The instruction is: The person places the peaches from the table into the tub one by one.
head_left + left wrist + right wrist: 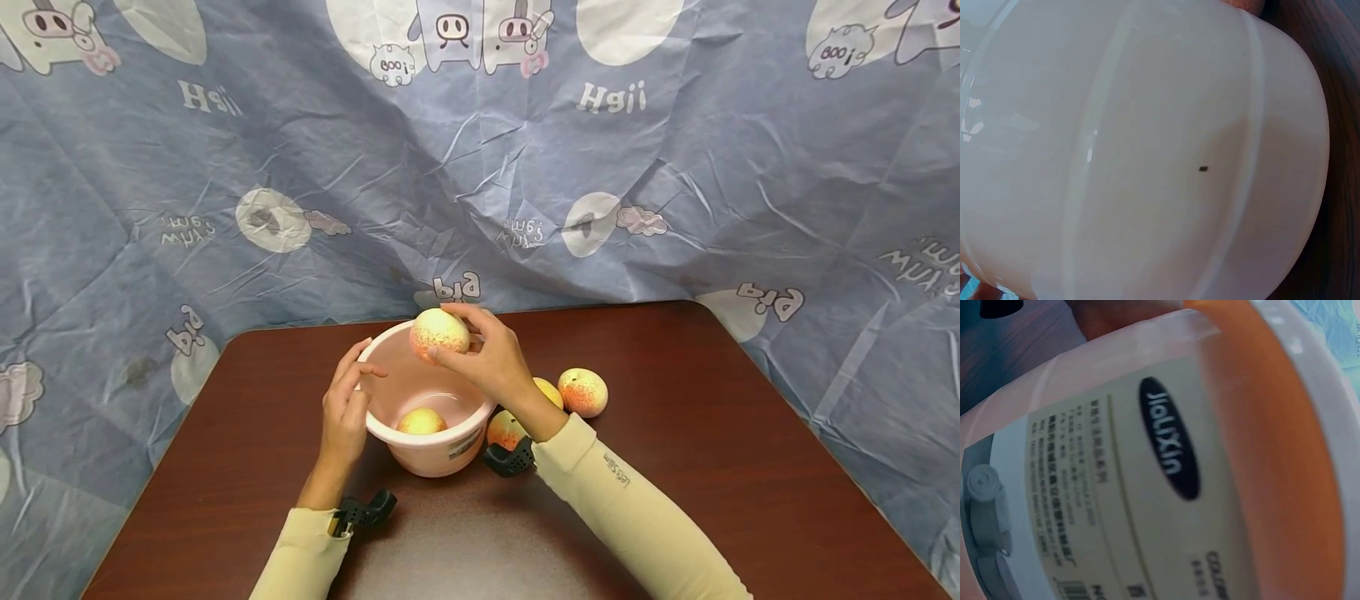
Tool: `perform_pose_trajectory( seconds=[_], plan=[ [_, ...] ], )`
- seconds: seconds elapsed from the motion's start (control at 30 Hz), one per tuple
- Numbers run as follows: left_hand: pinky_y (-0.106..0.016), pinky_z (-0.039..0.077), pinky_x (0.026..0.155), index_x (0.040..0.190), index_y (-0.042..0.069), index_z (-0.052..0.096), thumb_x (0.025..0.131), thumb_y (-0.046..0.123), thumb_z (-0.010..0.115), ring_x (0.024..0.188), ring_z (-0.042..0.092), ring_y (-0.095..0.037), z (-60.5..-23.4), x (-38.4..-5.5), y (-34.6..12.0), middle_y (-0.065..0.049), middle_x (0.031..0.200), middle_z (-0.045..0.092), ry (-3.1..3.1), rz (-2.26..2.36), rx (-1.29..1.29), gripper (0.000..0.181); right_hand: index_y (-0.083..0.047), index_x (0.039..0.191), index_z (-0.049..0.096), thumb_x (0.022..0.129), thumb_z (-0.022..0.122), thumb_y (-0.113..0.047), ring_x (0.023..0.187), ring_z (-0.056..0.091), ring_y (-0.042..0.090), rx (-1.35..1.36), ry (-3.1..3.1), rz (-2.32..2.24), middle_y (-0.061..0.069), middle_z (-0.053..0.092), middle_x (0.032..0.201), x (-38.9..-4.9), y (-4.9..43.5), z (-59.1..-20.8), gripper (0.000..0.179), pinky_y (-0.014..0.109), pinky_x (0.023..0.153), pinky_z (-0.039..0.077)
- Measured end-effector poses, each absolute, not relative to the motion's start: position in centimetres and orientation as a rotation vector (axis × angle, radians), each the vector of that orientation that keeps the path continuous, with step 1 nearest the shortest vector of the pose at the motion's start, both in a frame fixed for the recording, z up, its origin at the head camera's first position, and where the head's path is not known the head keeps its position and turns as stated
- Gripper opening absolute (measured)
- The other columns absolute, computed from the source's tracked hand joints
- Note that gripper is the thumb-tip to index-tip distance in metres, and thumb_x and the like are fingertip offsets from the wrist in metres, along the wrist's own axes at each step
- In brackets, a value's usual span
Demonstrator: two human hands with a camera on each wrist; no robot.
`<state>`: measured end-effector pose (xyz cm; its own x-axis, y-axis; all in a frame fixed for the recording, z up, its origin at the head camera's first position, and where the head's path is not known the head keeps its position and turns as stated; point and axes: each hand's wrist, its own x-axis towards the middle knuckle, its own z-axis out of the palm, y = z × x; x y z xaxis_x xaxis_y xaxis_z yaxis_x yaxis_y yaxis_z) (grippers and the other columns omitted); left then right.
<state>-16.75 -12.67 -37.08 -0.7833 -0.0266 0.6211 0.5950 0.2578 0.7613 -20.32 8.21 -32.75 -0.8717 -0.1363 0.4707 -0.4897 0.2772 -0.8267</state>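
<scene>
A pale pink plastic basin (427, 457) stands upright on the table. My left hand (347, 417) holds its left rim, with fingers bent over the edge. Above the basin's far right rim, my right hand (491, 358) pinches a yellow peach with red speckles (438, 332) between thumb and fingers. Another peach (422, 421) lies inside on the bottom. Only the basin's smooth outer wall (1160, 137) fills most of the left wrist view. In the right wrist view its printed label (1166, 456) is close up; the held peach is out of sight there.
Right of the basin lie a whole peach (583, 392) and two more, one (506, 429) beside the basin wall and one (551, 392) partly behind my right wrist. A dark red-brown table (675, 467) lies beneath. Blue printed cloth (420, 167) hangs behind it.
</scene>
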Motion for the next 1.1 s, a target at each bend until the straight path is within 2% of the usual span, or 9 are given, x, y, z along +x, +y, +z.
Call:
perform_pose_trajectory(
  seconds=[0.23, 0.37, 0.7, 0.9, 1.1],
  plan=[
    [-0.023, 0.032, 0.093, 0.091, -0.012, 0.062, 0.075, -0.014, 0.036, 0.125, 0.044, -0.047, -37.1, -16.6, -12.7, -0.029, 0.136, 0.047, -2.01, -1.541, -0.5, 0.031, -0.017, 0.126, 0.063, 0.073, 0.083, -0.025, 0.094, 0.06, 0.013, 0.573, -2.292, 1.429, 0.0, 0.06, 0.115, -20.2, 7.7, -33.3, 0.058, 0.032, 0.076, 0.053],
    [-0.022, 0.032, 0.095, 0.091, -0.013, 0.061, 0.075, -0.013, 0.035, 0.125, 0.044, -0.046, -37.0, -16.6, -12.7, -0.03, 0.136, 0.046, -2.0, -1.554, -0.498, 0.031, -0.017, 0.126, 0.063, 0.073, 0.082, -0.028, 0.101, 0.057, 0.012, 0.581, -2.299, 1.311, -0.001, 0.06, 0.118, -20.2, 7.5, -33.6, 0.057, 0.029, 0.079, 0.051],
    [-0.021, 0.033, 0.097, 0.091, -0.013, 0.061, 0.074, -0.013, 0.035, 0.126, 0.044, -0.045, -37.1, -16.6, -12.6, -0.023, 0.137, 0.048, -1.991, -1.564, -0.504, 0.031, -0.017, 0.126, 0.063, 0.073, 0.081, -0.028, 0.105, 0.057, 0.014, 0.585, -2.32, 1.161, 0.001, 0.059, 0.118, -20.0, 7.4, -33.8, 0.057, 0.032, 0.085, 0.048],
    [-0.021, 0.032, 0.096, 0.091, -0.013, 0.061, 0.075, -0.013, 0.035, 0.127, 0.043, -0.044, -37.1, -16.6, -12.6, -0.027, 0.138, 0.047, -1.995, -1.575, -0.5, 0.031, -0.016, 0.126, 0.062, 0.073, 0.08, -0.026, 0.109, 0.057, 0.017, 0.592, -2.345, 1.079, 0.003, 0.058, 0.12, -19.9, 7.3, -33.8, 0.057, 0.033, 0.09, 0.046],
    [-0.022, 0.032, 0.096, 0.091, -0.013, 0.061, 0.076, -0.013, 0.036, 0.127, 0.043, -0.045, -37.1, -16.6, -12.6, -0.027, 0.138, 0.046, -1.993, -1.576, -0.502, 0.03, -0.018, 0.127, 0.062, 0.073, 0.079, -0.026, 0.107, 0.058, 0.017, 0.592, -2.368, 1.022, 0.002, 0.057, 0.119, -19.7, 7.2, -33.9, 0.057, 0.034, 0.09, 0.047]
  ],
)
